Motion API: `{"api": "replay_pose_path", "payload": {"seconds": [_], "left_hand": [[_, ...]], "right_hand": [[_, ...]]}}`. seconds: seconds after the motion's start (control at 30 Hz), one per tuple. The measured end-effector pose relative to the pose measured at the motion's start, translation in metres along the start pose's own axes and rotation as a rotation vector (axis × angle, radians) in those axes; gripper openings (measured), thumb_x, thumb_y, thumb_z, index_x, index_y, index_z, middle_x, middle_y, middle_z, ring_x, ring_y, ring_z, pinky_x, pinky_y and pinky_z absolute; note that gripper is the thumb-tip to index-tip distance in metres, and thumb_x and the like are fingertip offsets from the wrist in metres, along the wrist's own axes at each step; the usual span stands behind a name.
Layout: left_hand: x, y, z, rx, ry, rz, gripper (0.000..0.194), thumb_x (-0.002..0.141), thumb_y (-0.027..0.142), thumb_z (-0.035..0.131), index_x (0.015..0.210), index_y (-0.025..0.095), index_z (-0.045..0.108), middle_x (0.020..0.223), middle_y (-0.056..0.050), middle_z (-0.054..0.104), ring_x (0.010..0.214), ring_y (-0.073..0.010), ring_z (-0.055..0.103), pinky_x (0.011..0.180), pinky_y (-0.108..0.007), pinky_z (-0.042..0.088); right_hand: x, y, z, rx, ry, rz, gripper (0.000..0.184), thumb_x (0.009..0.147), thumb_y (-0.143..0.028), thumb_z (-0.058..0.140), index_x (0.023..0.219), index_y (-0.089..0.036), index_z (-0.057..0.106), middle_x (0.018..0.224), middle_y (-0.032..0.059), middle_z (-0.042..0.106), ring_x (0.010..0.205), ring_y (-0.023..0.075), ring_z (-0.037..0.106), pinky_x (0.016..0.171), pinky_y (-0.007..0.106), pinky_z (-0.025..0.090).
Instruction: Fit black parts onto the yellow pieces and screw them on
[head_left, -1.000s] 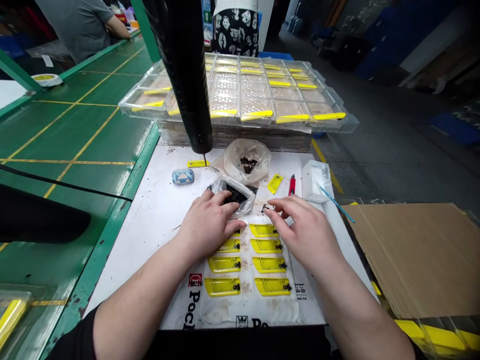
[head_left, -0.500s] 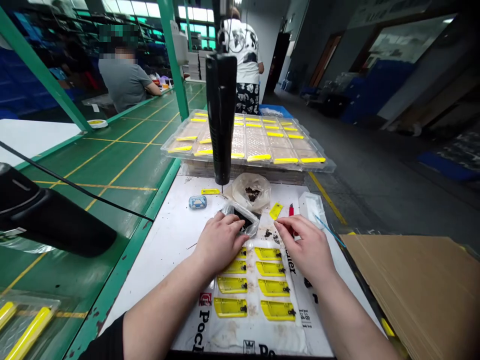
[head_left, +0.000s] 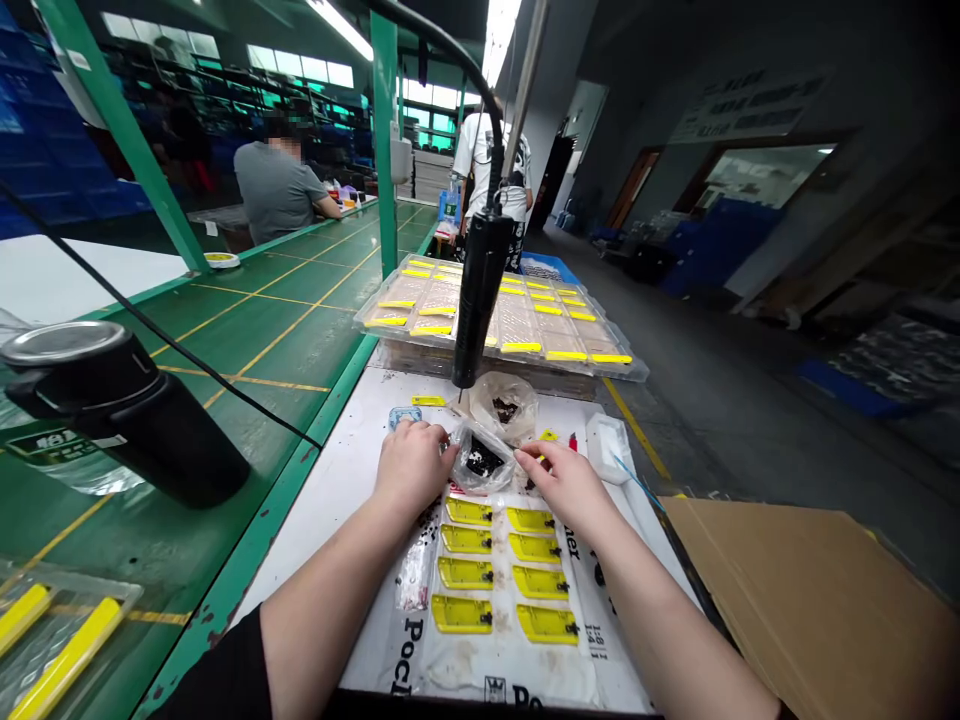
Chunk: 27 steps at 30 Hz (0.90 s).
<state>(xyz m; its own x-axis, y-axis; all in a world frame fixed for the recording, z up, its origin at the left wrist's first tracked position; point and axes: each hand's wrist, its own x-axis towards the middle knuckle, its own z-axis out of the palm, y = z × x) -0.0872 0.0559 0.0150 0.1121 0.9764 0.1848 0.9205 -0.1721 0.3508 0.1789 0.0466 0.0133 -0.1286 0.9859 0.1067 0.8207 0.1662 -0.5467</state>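
A clear plastic bag (head_left: 463, 470) of small black parts lies open on the white worktop, between my hands. My left hand (head_left: 411, 462) is closed with its thumb and fingertips at the bag's left rim. At the right rim, the fingers of my right hand (head_left: 571, 490) are pinched together on the plastic. Below the bag, two columns of yellow curved plastic pieces (head_left: 465, 573) lie on a printed white plastic sheet (head_left: 510, 672). Each piece has a small dark part near its right end. Behind it stands a second bag (head_left: 525, 408) with brown parts.
A black electric screwdriver (head_left: 480, 300) hangs above the bags. Beyond it, yellow pieces fill a clear tray (head_left: 360, 322) on a stack. A black tumbler (head_left: 172, 430) stands on the green bench at left; cardboard (head_left: 765, 580) lies at right. Two people are farther back.
My left hand has shifted off the bag's top to its left rim, uncovering the black parts. My right hand has moved left to the bag's right rim. The camera view has tilted up.
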Motion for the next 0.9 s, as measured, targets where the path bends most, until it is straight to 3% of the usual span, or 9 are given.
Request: {"api": "replay_pose_path", "payload": {"seconds": [0.13, 0.27, 0.4, 0.53, 0.63, 0.73, 0.9], "left_hand": [[0.000, -0.001, 0.003, 0.026, -0.029, -0.026, 0.035, 0.103, 0.050, 0.067, 0.109, 0.021, 0.086, 0.116, -0.015, 0.082, 0.121, -0.0370, 0.068, 0.099, -0.047, 0.056], [0.001, 0.001, 0.010, 0.041, -0.035, -0.056, 0.046, 0.102, 0.060, 0.065, 0.100, 0.020, 0.087, 0.119, -0.017, 0.080, 0.128, -0.0415, 0.063, 0.103, -0.054, 0.052], [0.003, 0.003, 0.014, 0.039, -0.038, -0.060, 0.042, 0.101, 0.058, 0.068, 0.099, 0.021, 0.088, 0.127, -0.016, 0.079, 0.131, -0.0427, 0.060, 0.107, -0.057, 0.049], [0.006, -0.001, 0.012, 0.045, -0.053, -0.066, 0.042, 0.107, 0.055, 0.060, 0.101, 0.023, 0.088, 0.125, -0.014, 0.080, 0.130, -0.0411, 0.062, 0.104, -0.056, 0.052], [0.008, -0.007, 0.010, 0.073, -0.069, -0.065, 0.037, 0.110, 0.039, 0.052, 0.106, 0.025, 0.087, 0.123, -0.013, 0.081, 0.127, -0.0384, 0.065, 0.101, -0.055, 0.055], [0.009, -0.013, 0.010, 0.121, -0.075, -0.063, 0.031, 0.106, 0.027, 0.056, 0.115, 0.025, 0.086, 0.128, -0.014, 0.078, 0.126, -0.0378, 0.067, 0.101, -0.056, 0.056], [0.011, -0.015, 0.013, 0.186, -0.073, -0.055, 0.026, 0.105, 0.029, 0.060, 0.112, 0.025, 0.085, 0.125, -0.014, 0.075, 0.123, -0.0386, 0.068, 0.098, -0.054, 0.058]], "right_hand": [[0.018, -0.004, 0.008, -0.062, -0.068, 0.058, 0.052, 0.101, -0.061, 0.065, 0.128, -0.019, 0.079, 0.129, 0.0146, 0.081, 0.108, 0.0300, 0.078, 0.096, 0.042, 0.058], [0.028, -0.006, 0.018, -0.122, -0.120, 0.089, 0.044, 0.096, -0.054, 0.072, 0.125, -0.021, 0.081, 0.128, 0.0143, 0.082, 0.119, 0.0326, 0.076, 0.100, 0.041, 0.056], [0.021, -0.009, 0.014, -0.140, -0.114, 0.084, 0.038, 0.097, -0.051, 0.071, 0.122, -0.024, 0.081, 0.129, 0.0129, 0.082, 0.125, 0.0349, 0.074, 0.106, 0.044, 0.054], [0.002, -0.006, 0.001, -0.070, -0.037, 0.048, 0.035, 0.099, -0.051, 0.069, 0.121, -0.027, 0.081, 0.135, 0.0103, 0.080, 0.134, 0.0340, 0.070, 0.115, 0.048, 0.050], [-0.009, 0.001, -0.006, 0.013, 0.049, 0.038, 0.036, 0.103, -0.052, 0.063, 0.119, -0.024, 0.080, 0.131, 0.0106, 0.080, 0.126, 0.0307, 0.072, 0.110, 0.045, 0.055], [-0.012, 0.009, -0.009, 0.085, 0.125, 0.042, 0.034, 0.103, -0.051, 0.063, 0.112, -0.023, 0.081, 0.120, 0.0101, 0.081, 0.115, 0.0293, 0.075, 0.102, 0.044, 0.058], [-0.016, 0.008, -0.013, 0.172, 0.196, 0.024, 0.032, 0.103, -0.052, 0.064, 0.108, -0.026, 0.081, 0.117, 0.0067, 0.081, 0.109, 0.0272, 0.075, 0.101, 0.043, 0.058]]}}
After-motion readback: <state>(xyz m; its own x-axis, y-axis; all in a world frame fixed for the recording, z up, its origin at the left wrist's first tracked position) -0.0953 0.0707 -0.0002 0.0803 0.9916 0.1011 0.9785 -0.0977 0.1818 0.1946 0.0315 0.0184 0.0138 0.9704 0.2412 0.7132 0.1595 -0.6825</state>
